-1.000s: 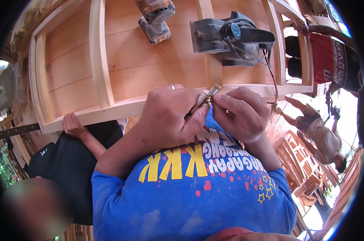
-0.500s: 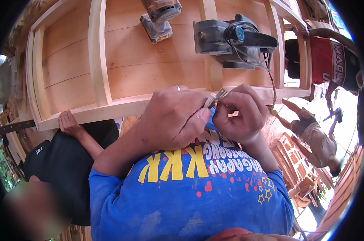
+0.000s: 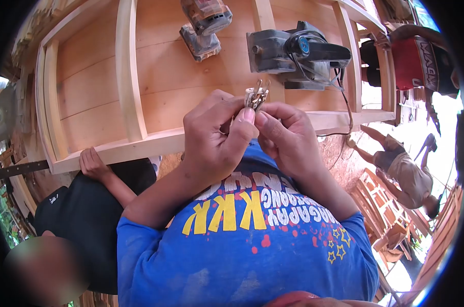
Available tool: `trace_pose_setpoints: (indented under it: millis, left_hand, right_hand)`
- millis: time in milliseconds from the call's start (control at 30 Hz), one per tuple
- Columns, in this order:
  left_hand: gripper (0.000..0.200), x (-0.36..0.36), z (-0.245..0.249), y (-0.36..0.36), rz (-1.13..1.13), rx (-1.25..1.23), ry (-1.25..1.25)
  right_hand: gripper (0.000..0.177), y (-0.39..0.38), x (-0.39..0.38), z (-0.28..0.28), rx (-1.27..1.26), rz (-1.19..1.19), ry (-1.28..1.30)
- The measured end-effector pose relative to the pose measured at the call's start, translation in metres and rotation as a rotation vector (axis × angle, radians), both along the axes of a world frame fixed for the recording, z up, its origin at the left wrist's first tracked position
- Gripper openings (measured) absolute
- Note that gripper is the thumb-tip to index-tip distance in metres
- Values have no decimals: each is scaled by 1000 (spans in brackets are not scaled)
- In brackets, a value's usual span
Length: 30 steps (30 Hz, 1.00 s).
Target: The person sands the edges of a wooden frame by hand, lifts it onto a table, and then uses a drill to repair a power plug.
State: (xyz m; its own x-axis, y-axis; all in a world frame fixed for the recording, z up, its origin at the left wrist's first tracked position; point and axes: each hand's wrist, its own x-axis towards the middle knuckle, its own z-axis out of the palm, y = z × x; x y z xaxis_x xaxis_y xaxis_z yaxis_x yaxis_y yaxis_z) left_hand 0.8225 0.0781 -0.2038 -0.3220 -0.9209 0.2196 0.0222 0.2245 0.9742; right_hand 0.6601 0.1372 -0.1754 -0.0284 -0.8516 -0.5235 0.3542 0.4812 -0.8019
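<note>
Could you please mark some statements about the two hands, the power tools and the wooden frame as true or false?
1. The left hand and the right hand meet at some small metal parts. True.
2. The dark power tool with the cable hangs from a hook. False: it rests on the wooden frame.
3. A co-worker's hand touches the frame's near edge. True.
4. The right hand grips the tool at the top edge of the picture. False: neither of the person's hands touches it.
5. The person's shirt is plain green. False: it is blue, with yellow and white lettering.
</note>
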Motion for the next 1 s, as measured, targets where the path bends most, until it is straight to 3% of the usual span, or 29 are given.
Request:
trace_pose_setpoints:
  millis: [100,267,400,667,800,1000]
  left_hand:
    - [19,2,-5,1,14,-47,-19]
    - [32,16,-3,-15,-254,324,126]
    - [47,21,-2,-32,-486,687,341]
    - [56,28,-16,-31,-551,780,525]
    - [46,37,-26,-31,-577,741,626]
    - [41,46,-22,-26,-455,539,482]
  right_hand:
    - [27,0,5,-1,35,-29,-178]
    - [21,3,11,-4,9,-55,-346]
    - [20,0,21,4,-42,-66,-210]
    - [35,7,27,-2,-124,-14,-106]
    - [30,9,29,-14,-99,66,-166]
    - [18,15,30,-9,-77,76,-107]
